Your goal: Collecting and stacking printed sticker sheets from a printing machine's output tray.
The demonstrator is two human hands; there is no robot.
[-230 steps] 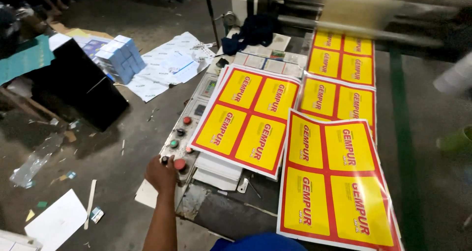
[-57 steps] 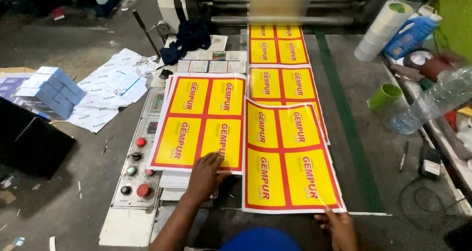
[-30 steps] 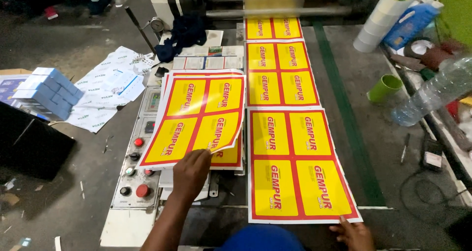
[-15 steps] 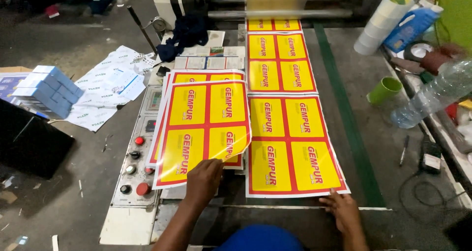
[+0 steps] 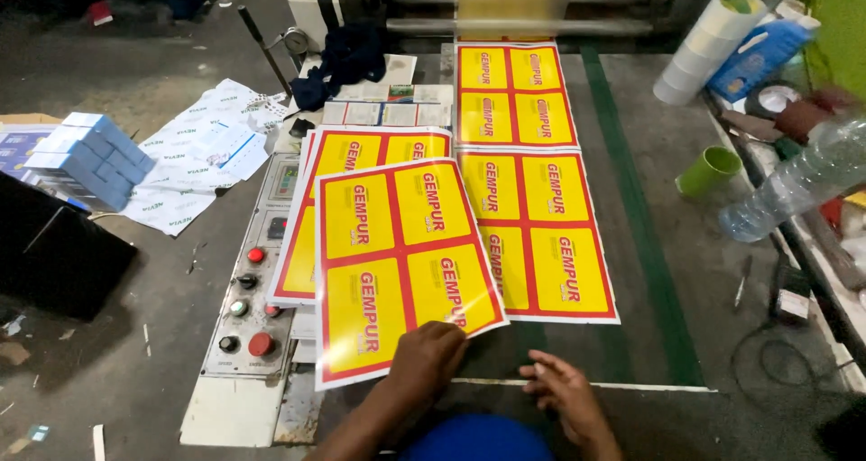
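We note the left hand [image 5: 431, 357] pinching the printed sheet's [image 5: 401, 267] lower edge to slide it over the stack [image 5: 311, 199]; the right hand [image 5: 564, 393] hovers open, empty.

Dim surroundings, glare, blurred edges

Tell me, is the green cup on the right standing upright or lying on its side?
Upright. The green cup stands on its base on the grey surface, and its round open mouth faces up. Whether it holds anything, I cannot tell.
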